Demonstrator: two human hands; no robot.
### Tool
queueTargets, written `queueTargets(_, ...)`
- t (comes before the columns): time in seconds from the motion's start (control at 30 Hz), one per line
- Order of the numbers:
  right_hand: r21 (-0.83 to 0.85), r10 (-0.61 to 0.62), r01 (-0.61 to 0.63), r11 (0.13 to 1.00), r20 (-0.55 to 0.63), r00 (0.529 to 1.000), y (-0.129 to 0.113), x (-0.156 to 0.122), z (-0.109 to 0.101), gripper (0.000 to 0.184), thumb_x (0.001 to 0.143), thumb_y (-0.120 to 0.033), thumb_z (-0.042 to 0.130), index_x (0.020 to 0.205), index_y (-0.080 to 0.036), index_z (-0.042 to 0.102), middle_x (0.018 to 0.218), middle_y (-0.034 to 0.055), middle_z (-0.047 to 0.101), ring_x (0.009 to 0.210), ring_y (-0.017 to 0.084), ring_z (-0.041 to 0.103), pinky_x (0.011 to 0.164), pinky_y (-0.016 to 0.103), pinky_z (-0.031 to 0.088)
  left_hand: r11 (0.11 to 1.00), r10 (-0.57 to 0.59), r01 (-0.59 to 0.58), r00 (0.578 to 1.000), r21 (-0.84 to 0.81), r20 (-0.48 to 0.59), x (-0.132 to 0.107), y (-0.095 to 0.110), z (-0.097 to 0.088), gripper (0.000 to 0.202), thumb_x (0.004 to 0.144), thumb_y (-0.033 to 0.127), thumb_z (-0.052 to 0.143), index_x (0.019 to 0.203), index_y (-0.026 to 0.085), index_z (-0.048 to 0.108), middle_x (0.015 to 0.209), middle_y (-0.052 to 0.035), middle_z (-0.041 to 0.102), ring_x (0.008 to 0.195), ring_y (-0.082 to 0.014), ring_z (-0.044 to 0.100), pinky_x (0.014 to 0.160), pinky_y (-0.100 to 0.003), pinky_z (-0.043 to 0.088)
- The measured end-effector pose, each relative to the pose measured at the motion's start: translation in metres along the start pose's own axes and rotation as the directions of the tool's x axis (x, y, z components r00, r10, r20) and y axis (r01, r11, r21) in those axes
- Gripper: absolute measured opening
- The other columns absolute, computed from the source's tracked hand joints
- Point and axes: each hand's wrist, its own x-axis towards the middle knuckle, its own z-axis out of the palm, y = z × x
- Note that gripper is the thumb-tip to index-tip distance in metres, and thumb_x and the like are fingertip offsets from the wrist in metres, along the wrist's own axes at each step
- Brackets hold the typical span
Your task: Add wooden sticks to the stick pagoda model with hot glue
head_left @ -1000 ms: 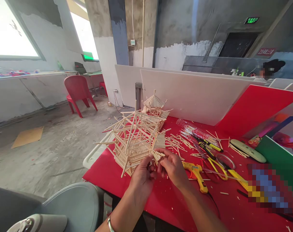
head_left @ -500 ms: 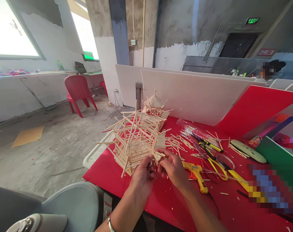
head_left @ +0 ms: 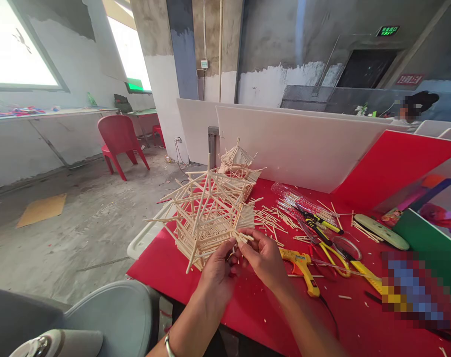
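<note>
stick frame, an open lattice of thin pale sticks, stands tilted on the near left part of the red table, its pointed top leaning away from the viewer and its long struts fanning out to the left past the table edge. its near right corner, where several short stick ends jut out, lies just ahead of both hands. left hand comes up from below with fingers closed on that corner; right hand meets it from the right, thumb and forefinger pinched on the jutting ends. whether those ends are loose or already fixed cannot be told. both hands are equally near, thumbs almost touching. behind the frame stands a smaller stick pavilion, touching or just beside it, with a white board upright beyond. loose sticks lie scattered to the right, then cutters and, just beside the right wrist, a yellow glue gun. against the frame half a second earlier: the frame is unmoved; the right hand has drawn slightly closer to the left, tightening on the corner
</note>
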Motion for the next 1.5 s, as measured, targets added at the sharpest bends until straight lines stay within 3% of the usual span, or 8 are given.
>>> queueTargets(0.27,0.027,0.021,-0.022,0.999,0.009,1.000,-0.001,0.000,0.000,0.036,0.078,-0.035,0.064,0.108,-0.017,0.060,0.062,-0.0021,0.064,0.050,0.014,0.058,0.047,0.024,0.049,1.000,-0.016,0.016,1.000,0.009,0.025,0.004,-0.001,-0.002,0.013,0.081,0.015,0.061,0.070,0.014,0.055,0.051,0.0018,0.050,0.039,-0.0053,0.040,0.033,-0.014,0.023)
queueTargets(0.83,0.020,0.012,-0.012,1.000,0.005,1.000,0.000,0.001,-0.003,0.031,0.079,-0.030,0.063,0.107,-0.017,0.059,0.061,-0.0031,0.062,0.050,0.013,0.058,0.046,0.023,0.049,0.999,-0.011,0.009,0.999,0.043,0.038,0.004,-0.001,0.000,0.012,0.080,0.017,0.062,0.070,0.014,0.055,0.049,0.0022,0.051,0.038,-0.0058,0.042,0.033,-0.014,0.022)
queueTargets(1.2,0.029,-0.027,0.025,0.999,0.085,0.996,-0.003,-0.001,-0.009,0.033,0.082,-0.030,0.059,0.112,-0.015,0.059,0.067,0.0007,0.065,0.059,0.014,0.059,0.051,0.024,0.049,0.999,-0.035,0.032,0.997,0.042,0.064,0.002,-0.002,-0.003,0.014,0.079,0.019,0.066,0.071,0.014,0.056,0.052,0.0027,0.052,0.039,-0.0048,0.041,0.031,-0.012,0.020)
queueTargets(1.5,-0.012,-0.016,0.017,1.000,0.076,0.997,-0.004,-0.002,-0.011,0.040,0.078,-0.022,0.054,0.116,-0.013,0.060,0.066,-0.0008,0.064,0.054,0.010,0.054,0.050,0.022,0.045,0.999,0.014,-0.015,0.999,0.035,0.051,-0.003,0.000,-0.007,0.008,0.085,0.004,0.058,0.081,0.008,0.064,0.059,-0.0011,0.059,0.043,-0.0028,0.049,0.037,-0.010,0.036)
